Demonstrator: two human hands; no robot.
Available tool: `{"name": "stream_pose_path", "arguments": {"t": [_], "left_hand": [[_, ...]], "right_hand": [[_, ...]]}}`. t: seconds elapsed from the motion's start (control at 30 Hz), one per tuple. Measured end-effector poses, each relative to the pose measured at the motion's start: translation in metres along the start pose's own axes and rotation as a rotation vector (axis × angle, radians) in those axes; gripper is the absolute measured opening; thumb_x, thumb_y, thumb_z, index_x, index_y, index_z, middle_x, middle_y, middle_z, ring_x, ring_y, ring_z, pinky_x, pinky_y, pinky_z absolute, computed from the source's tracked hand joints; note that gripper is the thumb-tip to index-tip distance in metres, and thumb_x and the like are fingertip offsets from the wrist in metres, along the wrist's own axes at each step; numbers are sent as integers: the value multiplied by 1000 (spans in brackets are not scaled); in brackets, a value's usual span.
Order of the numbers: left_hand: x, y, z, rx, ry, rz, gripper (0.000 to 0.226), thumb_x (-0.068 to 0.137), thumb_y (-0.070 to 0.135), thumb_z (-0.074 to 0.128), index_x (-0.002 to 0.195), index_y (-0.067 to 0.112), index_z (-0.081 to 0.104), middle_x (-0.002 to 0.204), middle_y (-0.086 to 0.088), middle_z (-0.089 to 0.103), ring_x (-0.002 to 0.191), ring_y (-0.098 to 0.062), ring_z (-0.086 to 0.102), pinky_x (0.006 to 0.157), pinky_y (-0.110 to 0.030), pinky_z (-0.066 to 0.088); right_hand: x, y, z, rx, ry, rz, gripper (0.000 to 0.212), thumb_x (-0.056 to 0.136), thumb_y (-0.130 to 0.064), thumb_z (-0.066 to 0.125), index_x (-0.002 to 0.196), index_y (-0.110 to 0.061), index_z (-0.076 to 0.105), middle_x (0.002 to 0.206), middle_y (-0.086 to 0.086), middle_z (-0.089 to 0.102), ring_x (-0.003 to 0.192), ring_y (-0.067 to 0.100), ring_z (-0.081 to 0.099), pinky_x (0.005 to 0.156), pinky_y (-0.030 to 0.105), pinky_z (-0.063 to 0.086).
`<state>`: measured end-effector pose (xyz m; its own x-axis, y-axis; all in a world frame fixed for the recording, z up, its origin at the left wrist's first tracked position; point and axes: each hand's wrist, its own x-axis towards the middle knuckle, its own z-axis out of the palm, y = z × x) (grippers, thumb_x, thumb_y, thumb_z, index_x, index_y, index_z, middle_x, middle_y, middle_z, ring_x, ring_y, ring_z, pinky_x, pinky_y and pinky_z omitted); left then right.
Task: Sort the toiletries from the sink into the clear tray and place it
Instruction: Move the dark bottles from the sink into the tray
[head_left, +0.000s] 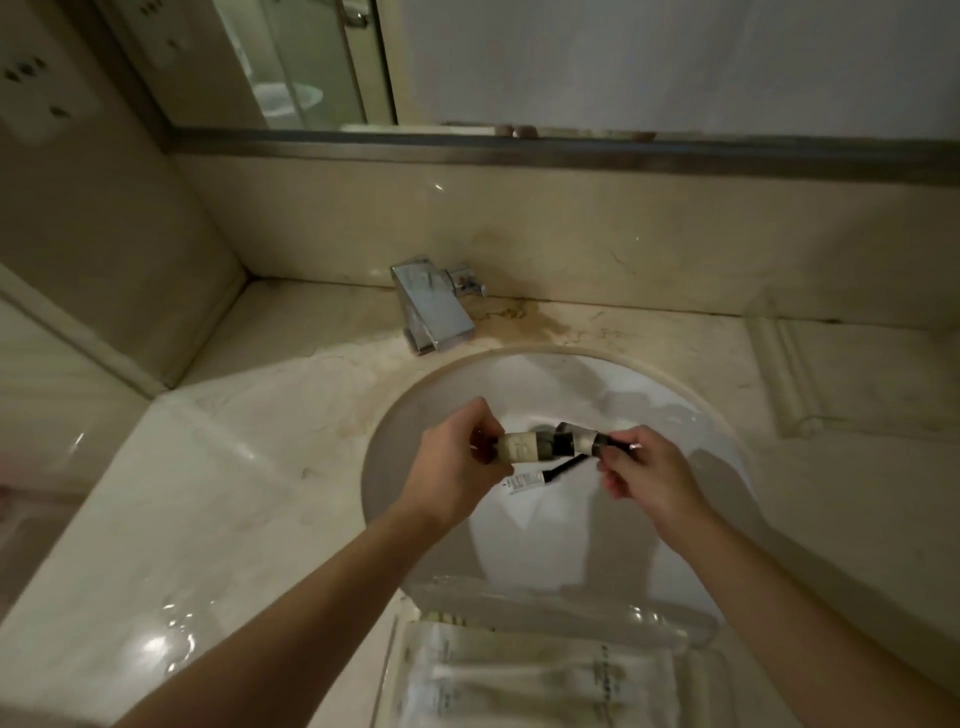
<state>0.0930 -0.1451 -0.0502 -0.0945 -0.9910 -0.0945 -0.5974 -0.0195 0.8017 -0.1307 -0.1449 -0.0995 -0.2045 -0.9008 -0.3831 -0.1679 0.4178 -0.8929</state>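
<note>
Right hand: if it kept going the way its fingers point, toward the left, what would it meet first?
Probably the second small bottle it is already pinching, then the bottle in the left hand. Both hands hover over the sink; depth is hard to judge.

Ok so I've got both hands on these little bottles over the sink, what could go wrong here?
1. Your left hand and right hand pinch the small bottles above the open basin; a slip would probably drop them back in.
2. The clear tray overhangs the basin's near edge, so a forearm bump might tip it.
3. The counter looks wet, possibly slippery.
</note>
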Motion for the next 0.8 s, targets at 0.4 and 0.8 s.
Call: {"name": "stream_pose_path", "arguments": {"t": [0.4, 0.8], "left_hand": [[-125, 12, -47, 99, -124, 39, 32, 63, 9, 84, 78, 20, 58, 78, 4, 70, 71, -10, 66, 66, -24, 55], [-199, -19, -29, 453, -362, 122, 24, 75, 17, 72, 95, 14, 60, 100, -1, 64, 87, -20, 59, 77, -31, 51]], "right_hand": [[-149, -13, -18, 52, -34, -103, 14, 84, 7, 63, 93, 2, 53, 85, 24, 69, 57, 20, 60, 48, 24, 49], [-211, 11, -2, -171, -297, -14, 13, 84, 3, 62, 91, -4, 54, 85, 20, 71, 59, 17, 62, 49, 24, 48]]}}
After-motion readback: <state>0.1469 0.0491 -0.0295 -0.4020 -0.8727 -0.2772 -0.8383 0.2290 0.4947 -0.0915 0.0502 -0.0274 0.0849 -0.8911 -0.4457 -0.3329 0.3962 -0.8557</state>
